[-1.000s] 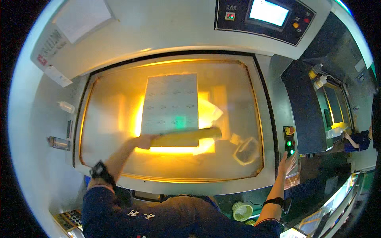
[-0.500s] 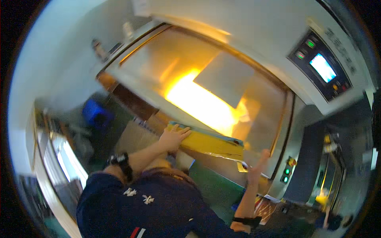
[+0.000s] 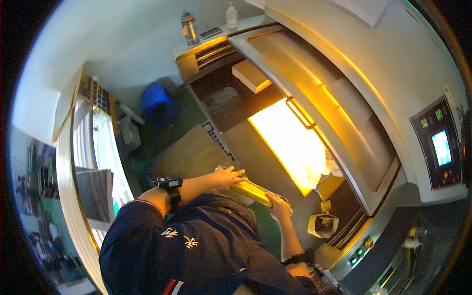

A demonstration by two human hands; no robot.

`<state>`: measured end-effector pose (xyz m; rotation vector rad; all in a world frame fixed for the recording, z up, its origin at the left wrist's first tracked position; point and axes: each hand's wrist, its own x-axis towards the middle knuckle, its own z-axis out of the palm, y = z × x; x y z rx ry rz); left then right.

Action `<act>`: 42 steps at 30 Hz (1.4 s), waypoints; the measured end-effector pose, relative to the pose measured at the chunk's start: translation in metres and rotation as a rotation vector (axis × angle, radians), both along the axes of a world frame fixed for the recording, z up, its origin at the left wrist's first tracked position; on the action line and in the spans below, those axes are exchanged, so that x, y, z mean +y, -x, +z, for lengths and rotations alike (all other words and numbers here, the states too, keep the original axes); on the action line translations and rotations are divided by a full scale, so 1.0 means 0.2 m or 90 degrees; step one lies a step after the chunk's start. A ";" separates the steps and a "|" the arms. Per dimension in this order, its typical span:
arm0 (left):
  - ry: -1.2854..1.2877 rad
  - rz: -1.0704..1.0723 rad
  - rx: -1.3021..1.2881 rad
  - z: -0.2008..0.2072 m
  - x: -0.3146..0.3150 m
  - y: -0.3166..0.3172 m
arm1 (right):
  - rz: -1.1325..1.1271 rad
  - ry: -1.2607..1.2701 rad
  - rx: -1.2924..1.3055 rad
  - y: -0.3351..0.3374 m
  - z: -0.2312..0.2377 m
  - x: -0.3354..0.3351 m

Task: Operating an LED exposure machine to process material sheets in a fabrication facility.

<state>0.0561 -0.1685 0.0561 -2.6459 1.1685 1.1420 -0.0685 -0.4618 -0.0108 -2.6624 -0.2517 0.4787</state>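
Yellow bar [image 3: 255, 191], just below the frame's centre, slanting between both hands. Right hand [image 3: 280, 207] — clamped round its lower-right end. Left hand [image 3: 227, 177] — fingers spread over its upper-left end; whether gripping cannot be told. Bright panel [image 3: 290, 147], above right.

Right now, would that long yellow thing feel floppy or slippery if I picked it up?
The long yellow thing is probably stiff, since it looks straight between the left hand and the right hand. It might be slippery, because it shines. Its weight, I can't tell.
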 end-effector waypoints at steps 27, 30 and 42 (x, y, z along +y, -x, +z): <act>0.087 0.485 0.190 -0.53 1.96 -0.24 | -0.333 0.086 -0.245 -1.17 -0.12 0.49; 0.147 0.532 0.196 -0.49 2.13 -0.48 | -0.346 0.269 -0.123 -1.11 -0.20 0.68; 0.294 0.345 0.238 -0.47 2.19 -1.15 | -0.344 0.272 0.206 -0.85 0.13 0.98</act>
